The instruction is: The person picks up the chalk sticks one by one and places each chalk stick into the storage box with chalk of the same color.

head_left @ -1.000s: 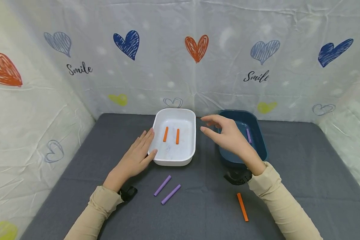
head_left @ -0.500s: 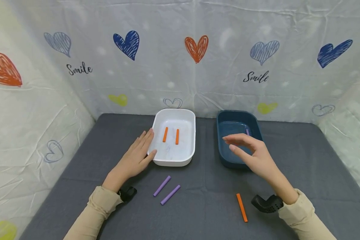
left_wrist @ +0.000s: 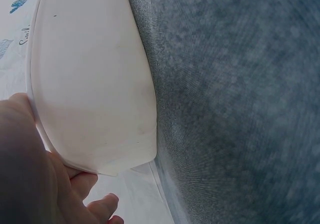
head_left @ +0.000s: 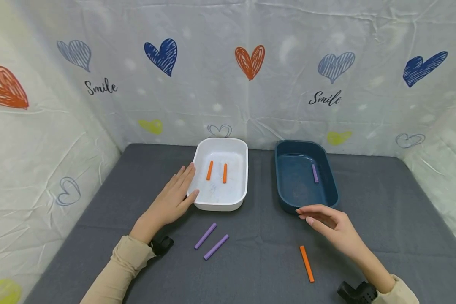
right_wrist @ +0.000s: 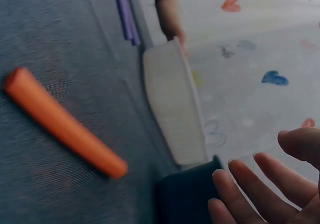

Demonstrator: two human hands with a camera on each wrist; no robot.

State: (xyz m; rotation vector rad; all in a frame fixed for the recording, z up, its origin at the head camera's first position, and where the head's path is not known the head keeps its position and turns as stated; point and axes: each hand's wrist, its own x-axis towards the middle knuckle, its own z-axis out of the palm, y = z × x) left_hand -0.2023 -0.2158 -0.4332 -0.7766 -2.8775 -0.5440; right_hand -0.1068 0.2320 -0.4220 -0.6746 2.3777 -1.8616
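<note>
My left hand (head_left: 171, 200) lies with straight fingers along the left rim of a white tray (head_left: 221, 207). Seen from the left wrist, its fingers (left_wrist: 82, 184) touch the edge of that tray (left_wrist: 95, 83). Two orange sticks, one left (head_left: 210, 170) and one right (head_left: 225, 173), lie inside. My right hand (head_left: 338, 230) holds nothing; its relaxed fingers hover at the near edge of a dark blue tray (head_left: 282, 185) with a purple stick (head_left: 315, 173) in it. Below that hand an orange stick (head_left: 307, 264) lies on the table, large in the right wrist view (right_wrist: 65, 124).
Two purple sticks, an upper one (head_left: 205, 236) and a lower one (head_left: 216, 247), lie on the grey cloth (head_left: 258, 270) in front of the white tray. A white curtain (head_left: 213, 97) printed with hearts hangs behind both trays.
My right hand has moved from between the trays, back across the blue tray towards the near right, uncovering the purple stick inside. My left hand has stayed at the white tray.
</note>
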